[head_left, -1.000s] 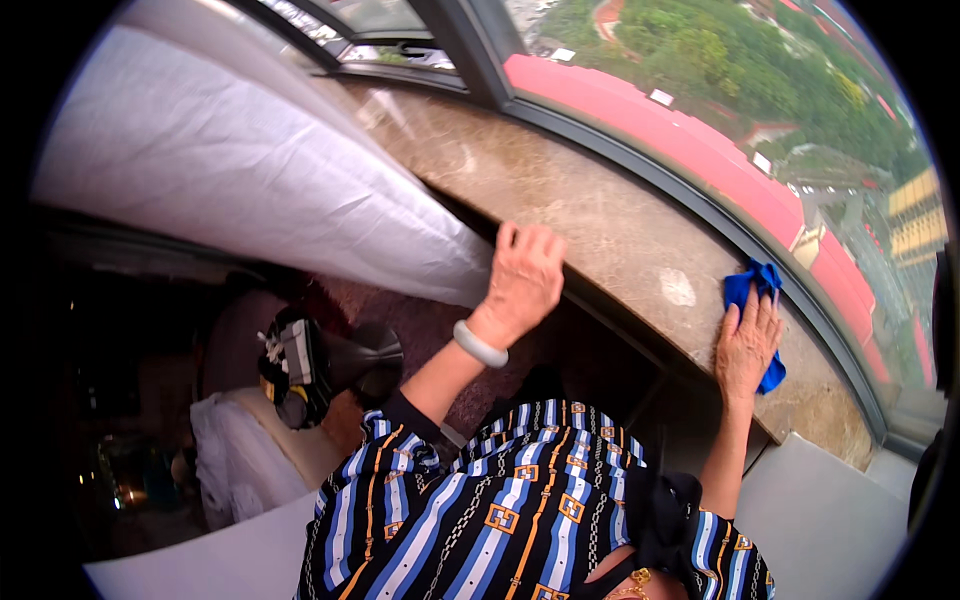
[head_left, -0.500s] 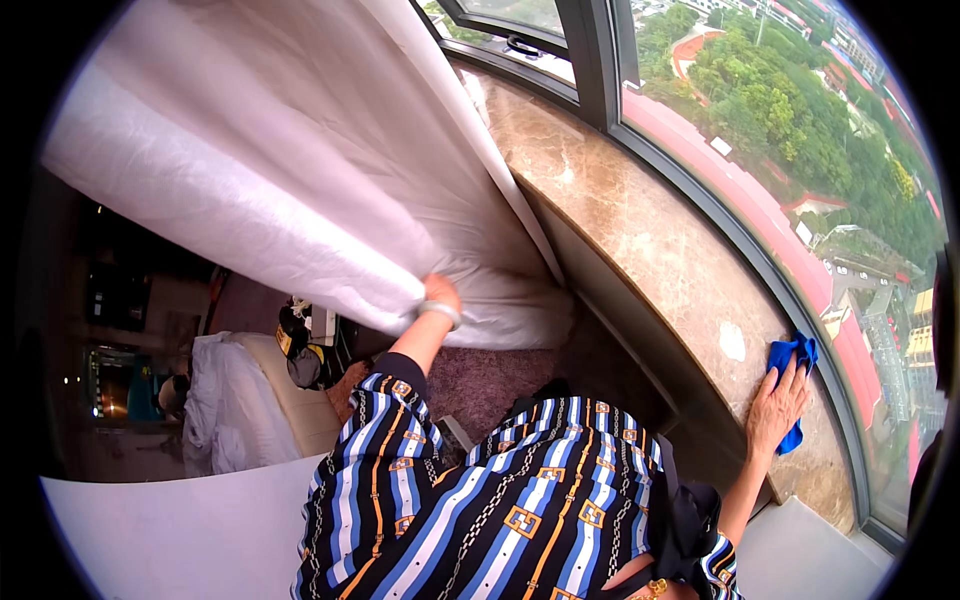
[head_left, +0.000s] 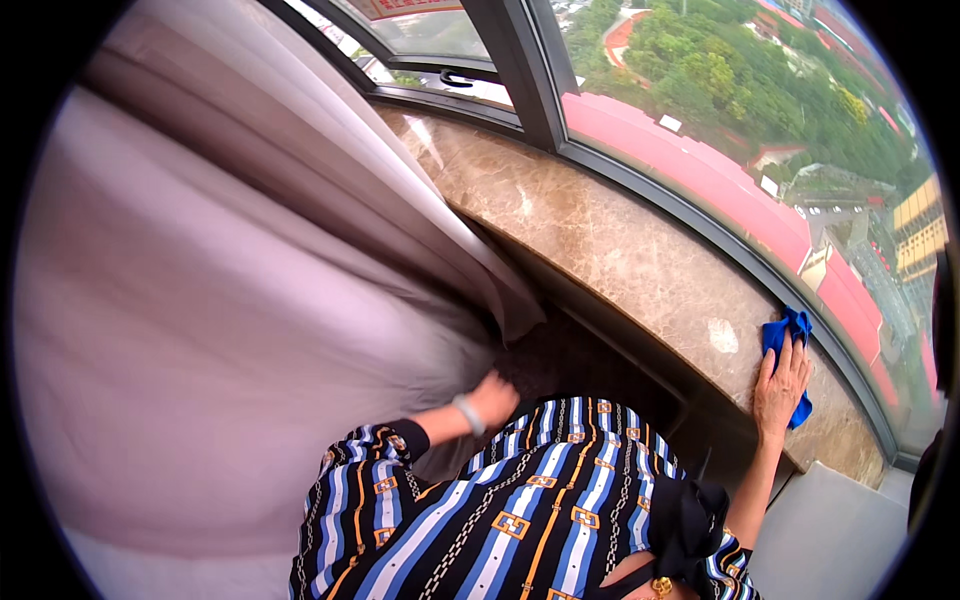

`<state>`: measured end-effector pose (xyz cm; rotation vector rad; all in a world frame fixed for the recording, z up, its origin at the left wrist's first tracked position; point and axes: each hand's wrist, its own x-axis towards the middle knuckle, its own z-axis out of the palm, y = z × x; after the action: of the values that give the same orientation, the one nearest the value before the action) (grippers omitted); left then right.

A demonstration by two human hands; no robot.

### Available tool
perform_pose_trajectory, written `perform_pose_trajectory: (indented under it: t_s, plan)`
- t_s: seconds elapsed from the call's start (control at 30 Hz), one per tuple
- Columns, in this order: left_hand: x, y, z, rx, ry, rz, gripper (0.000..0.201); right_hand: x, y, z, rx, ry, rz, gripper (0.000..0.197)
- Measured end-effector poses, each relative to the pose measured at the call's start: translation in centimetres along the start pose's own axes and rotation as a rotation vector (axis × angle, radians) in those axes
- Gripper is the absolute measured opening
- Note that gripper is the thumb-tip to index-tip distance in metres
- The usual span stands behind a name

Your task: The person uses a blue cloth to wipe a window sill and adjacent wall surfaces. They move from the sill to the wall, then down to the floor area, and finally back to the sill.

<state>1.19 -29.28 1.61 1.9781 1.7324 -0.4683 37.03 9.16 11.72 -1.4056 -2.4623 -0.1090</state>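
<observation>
My right hand [head_left: 782, 388] presses a crumpled blue cloth [head_left: 797, 326] onto the brown marble windowsill [head_left: 620, 250], close to the dark window frame. The fingers lie together over the cloth, which shows beyond the fingertips and beside the palm. My left hand [head_left: 492, 400], with a pale bracelet at the wrist, is beside the lower edge of the long pale curtain [head_left: 230, 330], in front of my body. Motion smears its fingers, so whether they grip the fabric is unclear.
A white patch [head_left: 722, 336] marks the sill left of the cloth. An openable window pane with a black handle [head_left: 456, 78] is at the far end. A pale grey surface [head_left: 825, 530] lies at the lower right. The curtain fills the left side.
My left hand has moved down and right, closer to my body. The curtain has swung down across the left and now covers the room behind. My right hand stays on the cloth.
</observation>
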Motion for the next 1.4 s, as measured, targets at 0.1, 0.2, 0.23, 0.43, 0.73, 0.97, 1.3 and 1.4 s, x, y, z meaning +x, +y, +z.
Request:
perform_pose_trajectory:
  t_s: [0.1,0.2,0.23,0.43,0.73,0.97,1.3,1.4]
  plan:
    - [2.4,-5.3,-19.4,0.594,0.724,-0.37,0.032,0.5,-1.0,0.0,0.033,-0.024,-0.017,0.048]
    - [-0.7,-13.9,-21.9,0.499,0.563,-0.687,0.088,0.2,-0.4,0.1,0.026,-0.006,-0.012,0.048]
    - [-3.1,-16.7,-19.7,0.438,0.406,-0.843,0.1,0.2,-0.4,0.4,0.048,-0.005,-0.013,0.047]
    - [-11.3,-27.9,3.2,0.432,-0.876,-0.971,0.047,0.1,-1.6,0.8,-0.039,-0.012,0.045,0.048]
    - [-15.3,-23.7,7.4,-0.151,-1.127,-0.947,0.037,3.8,-21.1,2.2,0.133,-0.033,-0.136,0.055]
    - [-14.3,-20.7,6.4,-0.118,-1.046,-0.785,0.034,3.3,-19.7,0.2,0.23,-0.147,-0.109,0.048]
    - [-11.1,-11.3,-4.9,-0.573,-0.509,-0.32,0.029,-3.8,-2.9,1.1,-0.286,-0.012,0.395,0.06]
    - [-9.9,-10.2,-10.9,-0.713,-0.338,-0.178,0.027,1.2,-14.9,0.0,0.07,-0.069,0.094,0.061]
